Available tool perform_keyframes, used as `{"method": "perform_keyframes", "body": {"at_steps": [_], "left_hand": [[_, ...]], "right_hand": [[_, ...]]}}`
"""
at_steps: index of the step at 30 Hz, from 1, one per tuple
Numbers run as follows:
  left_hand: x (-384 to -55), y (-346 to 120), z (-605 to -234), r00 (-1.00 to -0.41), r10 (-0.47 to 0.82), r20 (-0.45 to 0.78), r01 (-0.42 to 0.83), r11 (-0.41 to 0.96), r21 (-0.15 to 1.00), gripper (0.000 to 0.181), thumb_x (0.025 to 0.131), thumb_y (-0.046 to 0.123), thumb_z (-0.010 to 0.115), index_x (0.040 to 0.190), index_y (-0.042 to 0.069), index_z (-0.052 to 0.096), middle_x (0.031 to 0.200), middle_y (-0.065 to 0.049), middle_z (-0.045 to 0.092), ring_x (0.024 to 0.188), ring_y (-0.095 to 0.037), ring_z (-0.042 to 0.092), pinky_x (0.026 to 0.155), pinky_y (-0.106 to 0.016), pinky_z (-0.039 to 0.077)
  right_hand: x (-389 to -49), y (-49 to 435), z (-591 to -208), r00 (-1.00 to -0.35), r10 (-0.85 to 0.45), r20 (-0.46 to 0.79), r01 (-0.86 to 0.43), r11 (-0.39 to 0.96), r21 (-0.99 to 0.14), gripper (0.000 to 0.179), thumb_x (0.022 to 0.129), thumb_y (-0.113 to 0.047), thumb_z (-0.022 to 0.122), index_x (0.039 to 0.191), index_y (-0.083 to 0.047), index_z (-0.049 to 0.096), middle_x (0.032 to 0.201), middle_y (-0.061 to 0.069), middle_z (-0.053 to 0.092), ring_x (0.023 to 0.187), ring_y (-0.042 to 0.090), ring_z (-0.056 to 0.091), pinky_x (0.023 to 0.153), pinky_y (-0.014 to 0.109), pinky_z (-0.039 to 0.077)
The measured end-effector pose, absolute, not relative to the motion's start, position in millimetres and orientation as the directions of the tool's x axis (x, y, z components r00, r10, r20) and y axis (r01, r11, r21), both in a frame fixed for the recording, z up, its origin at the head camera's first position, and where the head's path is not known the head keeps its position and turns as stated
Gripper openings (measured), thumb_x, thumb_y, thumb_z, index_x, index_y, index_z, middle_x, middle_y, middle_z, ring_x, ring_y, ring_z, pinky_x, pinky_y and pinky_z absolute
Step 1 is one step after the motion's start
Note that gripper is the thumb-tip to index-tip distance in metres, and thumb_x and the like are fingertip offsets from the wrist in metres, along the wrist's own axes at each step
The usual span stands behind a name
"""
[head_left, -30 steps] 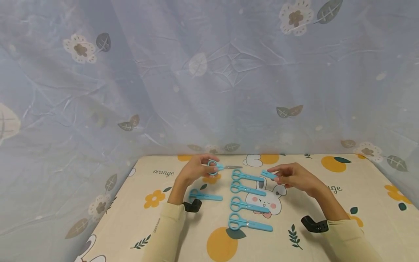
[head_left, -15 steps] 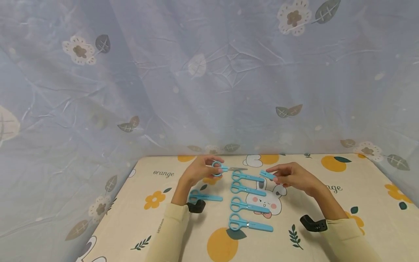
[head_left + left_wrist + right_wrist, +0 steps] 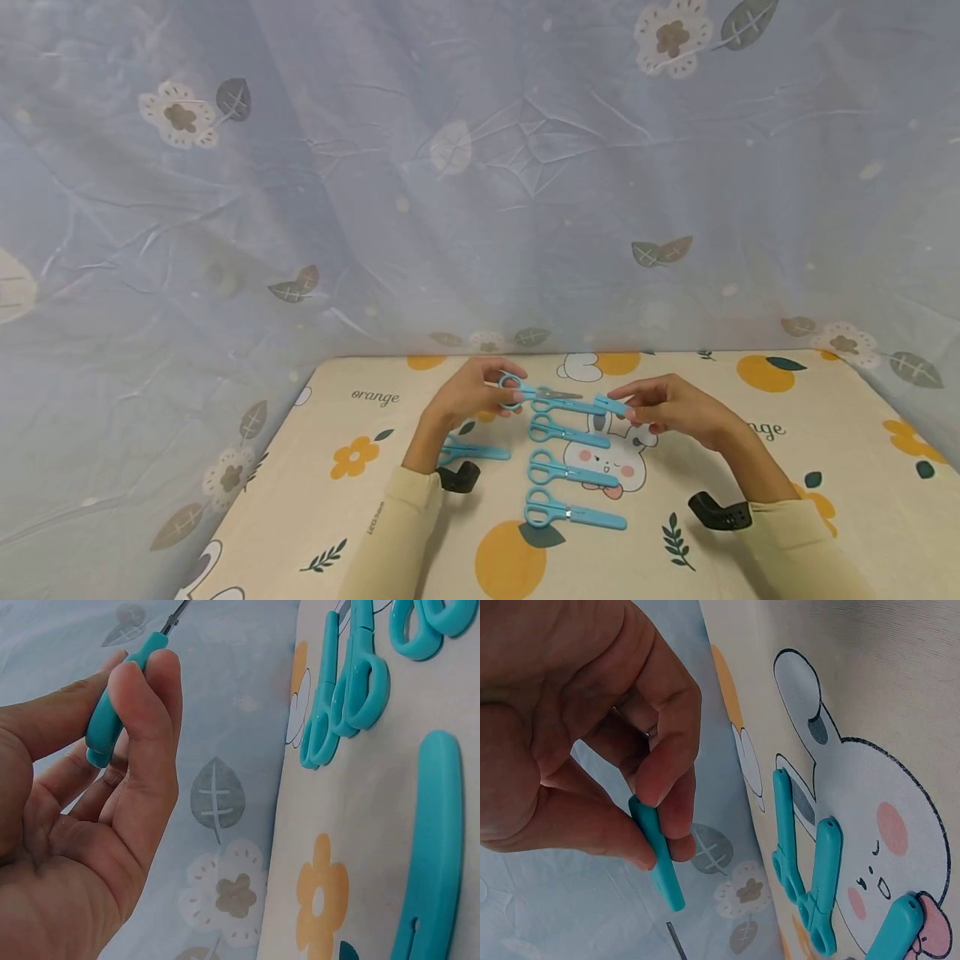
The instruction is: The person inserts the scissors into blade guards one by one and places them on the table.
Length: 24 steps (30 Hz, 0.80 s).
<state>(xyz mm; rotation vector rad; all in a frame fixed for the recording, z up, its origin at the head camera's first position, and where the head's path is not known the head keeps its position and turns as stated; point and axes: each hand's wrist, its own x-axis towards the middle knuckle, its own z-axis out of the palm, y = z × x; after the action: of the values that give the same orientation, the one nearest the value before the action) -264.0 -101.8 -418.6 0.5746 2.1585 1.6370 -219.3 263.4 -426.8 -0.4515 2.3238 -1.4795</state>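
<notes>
My left hand (image 3: 476, 392) pinches a pair of light-blue scissors (image 3: 109, 720) by the handle, its bare metal blades (image 3: 562, 395) pointing right. Between the thumb and fingers of my right hand (image 3: 671, 407) is a blue blade cover (image 3: 658, 851). The blade tips stand a short way from the cover's end, seen at the lower edge of the right wrist view. Both are held up over the farthest pair of sheathed scissors (image 3: 570, 405).
Below that pair, several more sheathed blue scissors (image 3: 573, 515) lie in a column on the printed cloth (image 3: 660, 517). Another sheathed pair (image 3: 480, 452) lies to their left, partly behind my left wrist. A patterned curtain (image 3: 480, 250) hangs at the back.
My left hand has moved right with the scissors, bringing the bare blades close to the cover. My right hand has stayed almost in place.
</notes>
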Motion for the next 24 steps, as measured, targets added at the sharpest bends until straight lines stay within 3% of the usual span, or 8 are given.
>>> {"method": "perform_keyframes", "body": {"at_steps": [9, 16, 22, 24], "left_hand": [[-262.2, -97.2, -415.5, -0.839, 0.542, -0.046, 0.091, 0.223, 0.971, 0.035, 0.100, 0.003, 0.075, 0.135, 0.006, 0.069, 0.101, -0.007, 0.066, 0.092, -0.025, 0.081, 0.084, -0.050, 0.069], [-261.7, -95.4, -417.7, -0.831, 0.554, -0.046, 0.094, 0.222, 0.970, 0.034, 0.100, 0.002, 0.075, 0.133, 0.005, 0.070, 0.100, -0.006, 0.067, 0.090, -0.023, 0.081, 0.090, -0.061, 0.065], [-261.7, -94.2, -418.9, -0.824, 0.565, -0.044, 0.093, 0.210, 0.973, 0.034, 0.100, 0.001, 0.074, 0.133, 0.003, 0.069, 0.099, -0.006, 0.066, 0.089, -0.023, 0.081, 0.083, -0.050, 0.069], [-261.5, -93.5, -418.8, -0.820, 0.571, -0.042, 0.096, 0.210, 0.973, 0.034, 0.100, 0.001, 0.074, 0.133, 0.003, 0.069, 0.098, -0.007, 0.067, 0.089, -0.023, 0.081, 0.084, -0.052, 0.069]], "right_hand": [[-223.2, 265.2, -427.9, -0.874, -0.454, -0.174, -0.028, 0.404, -0.914, 0.048, 0.102, -0.017, 0.074, 0.145, 0.000, 0.064, 0.109, 0.013, 0.072, 0.096, 0.025, 0.065, 0.076, 0.032, 0.058], [-222.5, 264.3, -428.0, -0.863, -0.478, -0.164, -0.041, 0.388, -0.921, 0.049, 0.102, -0.017, 0.073, 0.146, 0.002, 0.063, 0.114, 0.017, 0.071, 0.098, 0.023, 0.065, 0.075, 0.032, 0.057], [-221.8, 262.9, -429.3, -0.863, -0.479, -0.163, -0.044, 0.392, -0.919, 0.049, 0.102, -0.017, 0.073, 0.146, 0.001, 0.063, 0.116, 0.018, 0.072, 0.100, 0.023, 0.065, 0.077, 0.033, 0.057], [-221.3, 262.9, -429.3, -0.862, -0.481, -0.161, -0.044, 0.388, -0.921, 0.049, 0.102, -0.017, 0.073, 0.146, 0.002, 0.063, 0.115, 0.017, 0.072, 0.100, 0.022, 0.065, 0.077, 0.033, 0.057]]}}
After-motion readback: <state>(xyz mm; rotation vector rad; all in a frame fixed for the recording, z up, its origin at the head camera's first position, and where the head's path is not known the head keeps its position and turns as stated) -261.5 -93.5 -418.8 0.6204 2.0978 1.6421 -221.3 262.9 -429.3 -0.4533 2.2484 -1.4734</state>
